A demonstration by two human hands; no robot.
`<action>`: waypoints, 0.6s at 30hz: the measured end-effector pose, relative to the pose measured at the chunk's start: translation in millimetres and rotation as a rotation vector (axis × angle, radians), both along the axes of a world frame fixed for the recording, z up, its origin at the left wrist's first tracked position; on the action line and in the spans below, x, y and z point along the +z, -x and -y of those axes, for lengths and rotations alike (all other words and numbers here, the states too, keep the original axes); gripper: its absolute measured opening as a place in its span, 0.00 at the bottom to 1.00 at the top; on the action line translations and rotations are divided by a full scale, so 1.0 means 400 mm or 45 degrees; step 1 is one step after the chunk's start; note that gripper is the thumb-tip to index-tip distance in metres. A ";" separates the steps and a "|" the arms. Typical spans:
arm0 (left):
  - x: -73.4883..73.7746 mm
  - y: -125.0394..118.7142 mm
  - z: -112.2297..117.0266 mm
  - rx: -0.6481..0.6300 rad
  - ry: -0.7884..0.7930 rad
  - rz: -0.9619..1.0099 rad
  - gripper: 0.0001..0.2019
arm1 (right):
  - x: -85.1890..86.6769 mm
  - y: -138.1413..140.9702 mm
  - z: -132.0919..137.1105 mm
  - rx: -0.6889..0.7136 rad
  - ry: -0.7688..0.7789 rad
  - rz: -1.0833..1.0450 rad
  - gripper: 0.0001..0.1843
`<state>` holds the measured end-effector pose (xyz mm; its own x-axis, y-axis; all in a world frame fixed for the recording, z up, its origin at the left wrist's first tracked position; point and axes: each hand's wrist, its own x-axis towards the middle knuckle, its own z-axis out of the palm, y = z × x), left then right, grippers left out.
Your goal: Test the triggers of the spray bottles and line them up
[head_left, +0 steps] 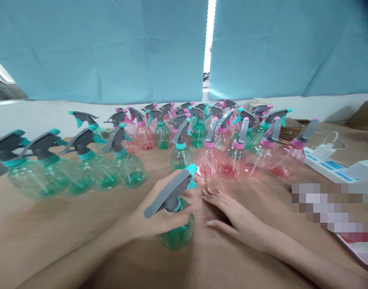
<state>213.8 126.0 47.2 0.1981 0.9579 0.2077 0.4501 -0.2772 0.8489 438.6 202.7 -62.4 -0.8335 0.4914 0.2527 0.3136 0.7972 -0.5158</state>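
Note:
My left hand (162,212) is wrapped round the neck of a green spray bottle (179,237) with a grey and turquoise trigger head. The bottle is at the near middle of the table, tilted a little; whether its base touches the tabletop I cannot tell. Just to its right, my right hand (228,212) is held over the table with its fingers stretched out and nothing in them. Beyond the hands stand a green spray bottle (181,158) and a pink spray bottle (206,162), both upright.
A row of green spray bottles (129,172) stands at the left, and pink ones (287,160) at the right. Several more crowd the back. A white power strip (328,168) with plugs lies at the right, near a blurred-out flat object (337,212). Blue curtains (111,48) hang behind.

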 end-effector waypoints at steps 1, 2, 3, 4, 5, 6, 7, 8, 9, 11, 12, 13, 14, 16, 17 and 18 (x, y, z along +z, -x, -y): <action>-0.002 -0.002 0.000 0.018 -0.001 0.004 0.13 | -0.002 -0.001 0.000 0.002 -0.003 -0.007 0.32; -0.004 -0.005 0.000 0.046 0.000 0.004 0.14 | -0.003 -0.001 0.000 0.001 -0.005 -0.009 0.32; -0.005 -0.008 0.001 0.083 0.003 -0.002 0.14 | -0.005 -0.002 0.000 -0.001 -0.008 -0.011 0.32; -0.005 -0.011 0.003 0.123 0.011 -0.015 0.14 | -0.005 -0.002 0.000 -0.002 -0.009 -0.012 0.32; -0.004 -0.014 0.004 0.154 0.012 -0.027 0.13 | -0.006 -0.002 0.000 -0.003 -0.009 -0.011 0.32; -0.002 -0.016 0.005 0.172 0.010 -0.034 0.12 | -0.006 -0.002 0.001 -0.003 -0.010 -0.009 0.32; 0.002 -0.019 0.007 0.183 0.007 -0.032 0.12 | -0.005 -0.002 0.001 -0.005 -0.011 -0.005 0.31; 0.006 -0.021 0.008 0.189 0.003 -0.024 0.12 | -0.004 -0.001 0.001 -0.006 -0.011 0.003 0.31; 0.009 -0.023 0.008 0.196 0.009 -0.014 0.12 | -0.003 -0.001 0.001 -0.007 -0.009 0.012 0.31; 0.014 -0.025 0.009 0.204 0.026 0.009 0.13 | 0.000 -0.001 0.000 -0.005 -0.002 0.022 0.31; 0.015 -0.026 0.009 0.207 0.032 0.020 0.14 | 0.001 0.000 0.000 -0.004 0.001 0.021 0.31; 0.015 -0.026 0.009 0.204 0.032 0.027 0.14 | 0.002 0.000 0.000 -0.003 0.004 0.016 0.31; 0.015 -0.026 0.010 0.195 0.027 0.030 0.14 | 0.003 0.000 0.000 -0.003 0.006 0.011 0.31; 0.015 -0.026 0.011 0.179 0.001 0.017 0.13 | 0.003 0.000 0.000 -0.003 0.007 0.004 0.32; 0.016 -0.027 0.012 0.179 -0.015 0.005 0.12 | 0.004 0.000 0.001 -0.003 0.008 0.003 0.32; 0.017 -0.029 0.013 0.183 -0.032 -0.010 0.12 | 0.004 0.000 0.001 -0.003 0.007 0.003 0.32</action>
